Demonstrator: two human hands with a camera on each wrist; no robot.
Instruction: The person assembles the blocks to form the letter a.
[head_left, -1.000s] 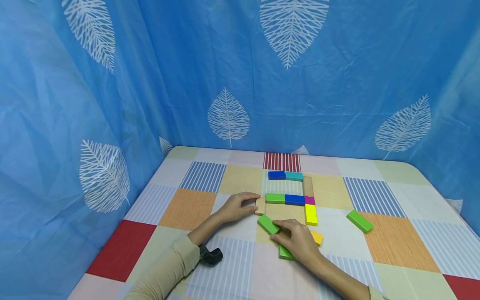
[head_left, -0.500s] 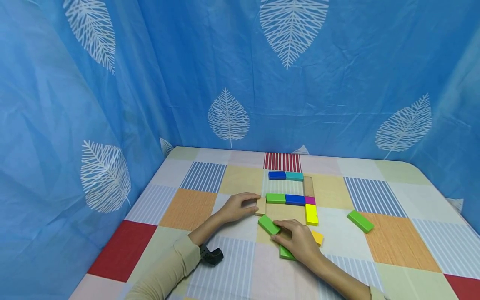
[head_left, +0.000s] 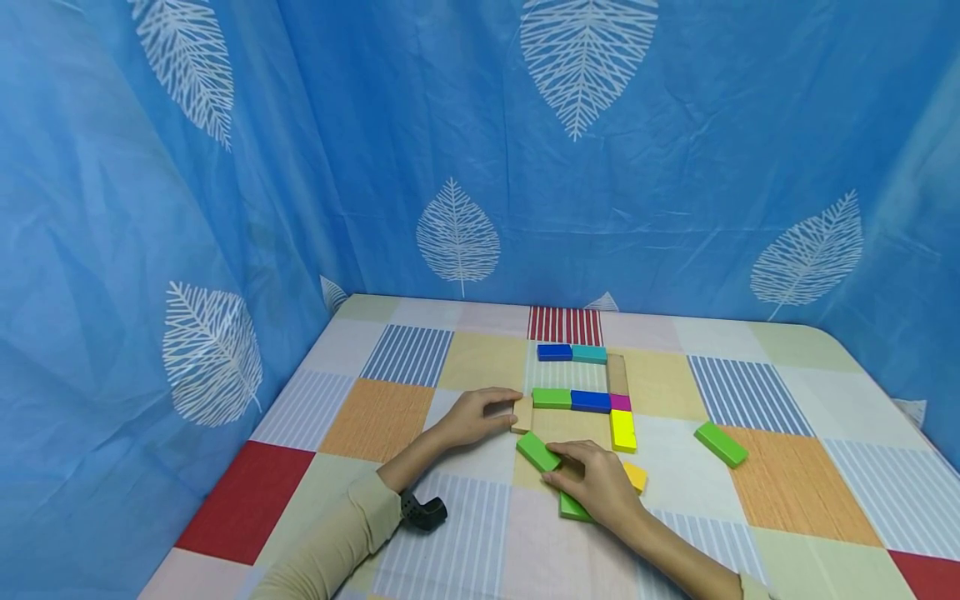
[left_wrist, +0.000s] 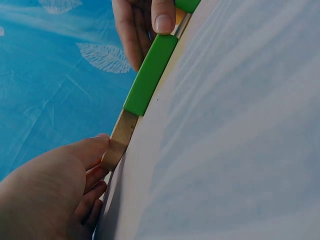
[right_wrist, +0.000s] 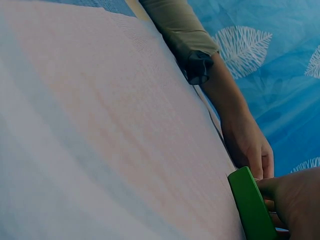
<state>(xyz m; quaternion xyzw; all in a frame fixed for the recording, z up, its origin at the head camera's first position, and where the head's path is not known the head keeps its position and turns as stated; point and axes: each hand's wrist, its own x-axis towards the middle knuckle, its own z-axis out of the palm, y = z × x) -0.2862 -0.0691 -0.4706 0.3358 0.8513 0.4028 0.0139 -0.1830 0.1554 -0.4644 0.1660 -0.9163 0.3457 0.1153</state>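
In the head view my left hand (head_left: 472, 419) pinches a plain wooden block (head_left: 522, 415) between thumb and fingers. The left wrist view has this wooden block (left_wrist: 120, 140) lying end to end with a green block (left_wrist: 152, 75). My right hand (head_left: 597, 479) holds that green block (head_left: 537, 452) by its near right end, thumb and fingers on either side; the block lies slanted on the cloth. Partly covered by the right hand is another green block (head_left: 574, 507). A yellow-orange block (head_left: 635, 477) shows just beyond the right hand.
Beyond the hands lie a green block (head_left: 551, 397), blue block (head_left: 590, 401), magenta block (head_left: 620, 402), yellow block (head_left: 622, 430) and wooden block (head_left: 617, 374). Farther back are a blue block (head_left: 554, 352) and teal block (head_left: 589, 354). A loose green block (head_left: 721, 443) lies right on the patchwork tablecloth (head_left: 810, 483).
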